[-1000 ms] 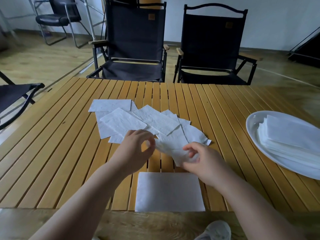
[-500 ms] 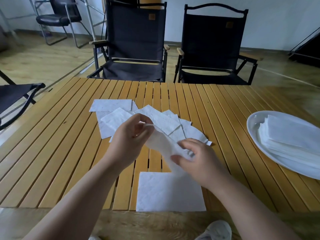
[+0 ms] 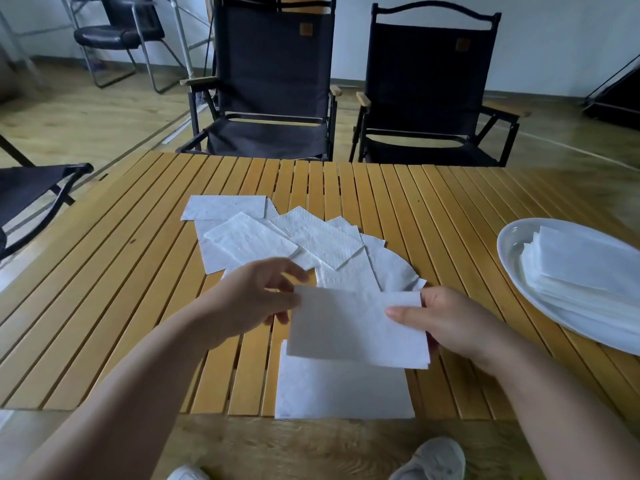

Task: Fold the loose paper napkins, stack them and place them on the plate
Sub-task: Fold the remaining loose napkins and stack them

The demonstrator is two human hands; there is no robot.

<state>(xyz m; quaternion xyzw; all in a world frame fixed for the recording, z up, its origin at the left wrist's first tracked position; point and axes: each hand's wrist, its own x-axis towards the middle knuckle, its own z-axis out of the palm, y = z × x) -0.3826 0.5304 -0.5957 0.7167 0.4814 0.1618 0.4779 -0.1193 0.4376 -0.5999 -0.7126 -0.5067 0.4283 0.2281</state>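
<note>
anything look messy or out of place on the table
The loose napkins lie scattered and overlapping at odd angles mid-table, unlike the neat stack on the plate. Nothing looks torn or spilled.

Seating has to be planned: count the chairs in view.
4. One black folding chair behind the table's far edge, a second to its right, a third cut off at the picture's left, a black office chair far back left. More may lie outside view.

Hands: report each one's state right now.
Left hand: pinching the left edge of the lifted napkin.
Right hand: pinching the same napkin's right edge.
</note>
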